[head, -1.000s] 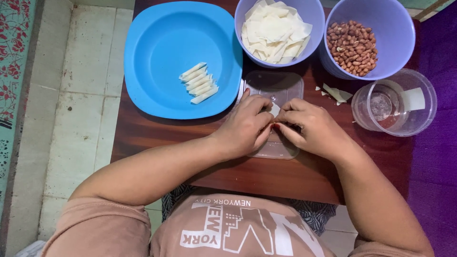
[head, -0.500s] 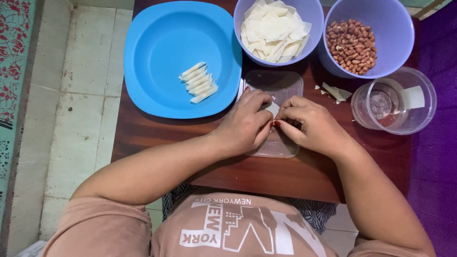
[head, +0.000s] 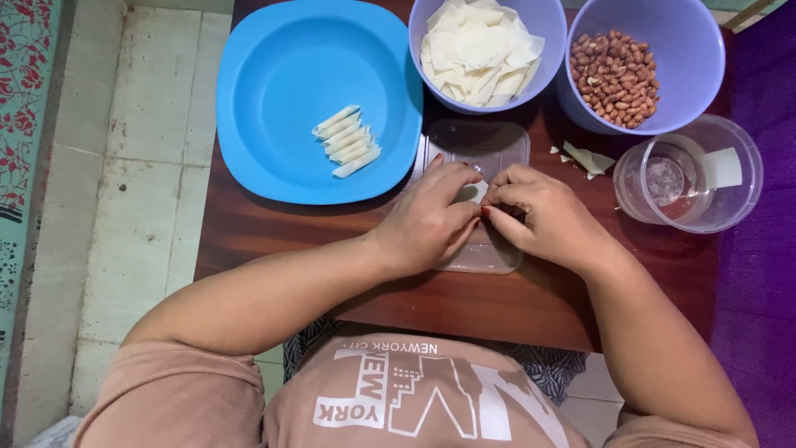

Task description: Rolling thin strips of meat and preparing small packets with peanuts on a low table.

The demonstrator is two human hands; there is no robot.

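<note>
The bench (head: pixel 249 241) is crowded along its far edge: blue plate (head: pixel 274 75) at far left holding a row of rolls (head: pixel 347 141), wrapper bowl (head: pixel 547 25) and peanut bowl (head: pixel 688 33) side by side at far right, clear tub (head: pixel 738 207) near the right edge with scraps (head: pixel 584 158) beside it. Open wood remains only along the near edge and in the near left corner. Both hands work at centre over a clear lid (head: pixel 481 141), well inside all edges. Left hand (head: pixel 427 220) and right hand (head: pixel 547 216) lie palm-down, fingertips meeting. Fingers of both hands are together, pinched on a small white wrapper (head: pixel 474 192) lying on the lid between them. Forearms angle in from the near edge.
</note>
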